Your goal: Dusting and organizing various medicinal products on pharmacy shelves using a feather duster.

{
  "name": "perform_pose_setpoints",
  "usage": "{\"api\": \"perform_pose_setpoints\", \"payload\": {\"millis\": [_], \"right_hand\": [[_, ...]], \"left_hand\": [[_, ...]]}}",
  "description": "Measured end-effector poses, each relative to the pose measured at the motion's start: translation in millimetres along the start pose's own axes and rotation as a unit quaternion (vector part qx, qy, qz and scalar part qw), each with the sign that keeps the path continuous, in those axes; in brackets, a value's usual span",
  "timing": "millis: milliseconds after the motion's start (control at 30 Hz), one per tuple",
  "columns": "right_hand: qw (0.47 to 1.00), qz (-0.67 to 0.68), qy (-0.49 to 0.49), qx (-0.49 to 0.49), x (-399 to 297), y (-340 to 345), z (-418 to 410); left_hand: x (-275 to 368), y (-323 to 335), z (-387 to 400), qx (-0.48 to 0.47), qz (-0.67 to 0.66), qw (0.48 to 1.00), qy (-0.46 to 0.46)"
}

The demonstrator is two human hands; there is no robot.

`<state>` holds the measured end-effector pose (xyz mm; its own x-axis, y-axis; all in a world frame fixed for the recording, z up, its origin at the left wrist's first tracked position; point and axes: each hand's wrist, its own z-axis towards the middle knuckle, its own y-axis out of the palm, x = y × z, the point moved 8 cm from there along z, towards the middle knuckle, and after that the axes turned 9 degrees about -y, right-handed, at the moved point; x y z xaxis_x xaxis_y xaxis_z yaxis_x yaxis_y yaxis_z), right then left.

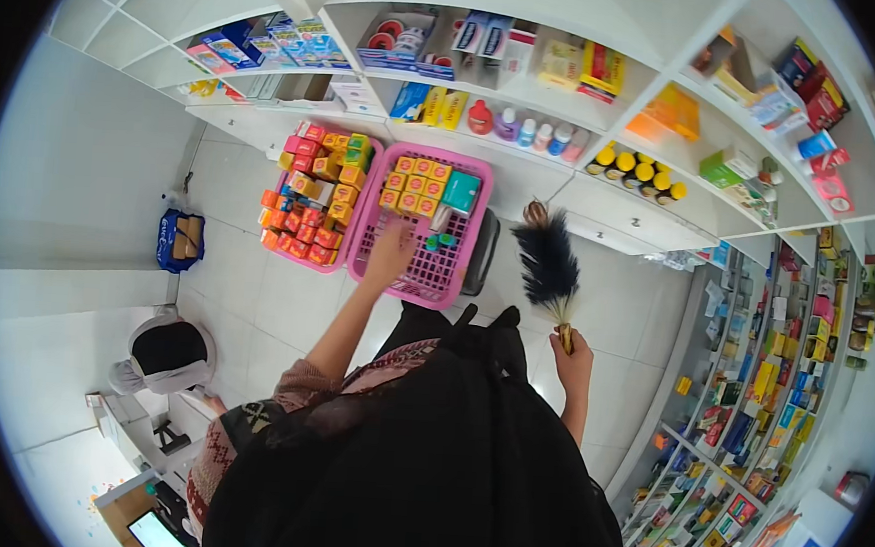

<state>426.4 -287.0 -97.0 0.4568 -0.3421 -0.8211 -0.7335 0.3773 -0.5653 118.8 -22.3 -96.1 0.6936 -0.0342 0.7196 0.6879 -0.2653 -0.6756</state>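
My right hand (574, 355) grips the short handle of a dark feather duster (547, 261), its feathers pointing away from me towards the shelves. My left hand (395, 252) is over the near left part of a pink plastic basket (447, 293); its fingertips are blurred, so whether they hold anything is unclear. Small yellow-orange boxes (414, 185) stand in rows at that basket's far end, beside a teal box (461, 192) and small green-capped items (439, 241). Touching it on the left, a second pink basket (361, 227) is packed with red, orange and yellow boxes (309, 224).
White shelves (486, 85) with boxes and bottles span the far side, above drawers (636, 224). Stocked shelving (728, 442) lines the right. A blue bag (181, 240) stands on the floor at left. Another person (170, 351) is at a counter, lower left. A dark stool or container (481, 254) adjoins the basket.
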Motion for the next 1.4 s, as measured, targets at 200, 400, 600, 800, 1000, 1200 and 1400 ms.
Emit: {"api": "perform_pose_setpoints", "payload": {"millis": [200,400,600,800,1000,1200,1400], "right_hand": [[0.985,-0.072,0.126,-0.092,-16.3,85.4,-6.2],[0.977,-0.110,0.168,-0.069,-42.8,161.9,-20.5],[0.961,-0.062,0.266,-0.040,-49.1,199.1,-49.1],[0.958,-0.038,0.278,-0.058,-52.1,211.1,-59.3],[0.968,-0.003,0.249,-0.028,-42.3,207.8,-66.6],[0.961,0.176,0.205,0.068,-43.0,155.9,-51.2],[0.918,0.345,0.103,-0.166,-125.7,128.1,-15.4]], "left_hand": [[-128.2,58.7,-18.0,-0.151,0.007,0.988,0.024],[-152.2,99.0,23.8,-0.211,0.125,0.964,0.104],[-114.0,185.0,51.5,-0.121,0.270,0.869,0.396],[-172.2,288.8,89.4,-0.137,0.480,0.781,0.376],[-141.2,264.5,89.0,-0.195,0.437,0.796,0.371],[-25.8,103.0,108.6,-0.254,0.040,0.933,0.252],[6.6,-36.7,100.2,-0.373,-0.503,0.780,0.006]]}}
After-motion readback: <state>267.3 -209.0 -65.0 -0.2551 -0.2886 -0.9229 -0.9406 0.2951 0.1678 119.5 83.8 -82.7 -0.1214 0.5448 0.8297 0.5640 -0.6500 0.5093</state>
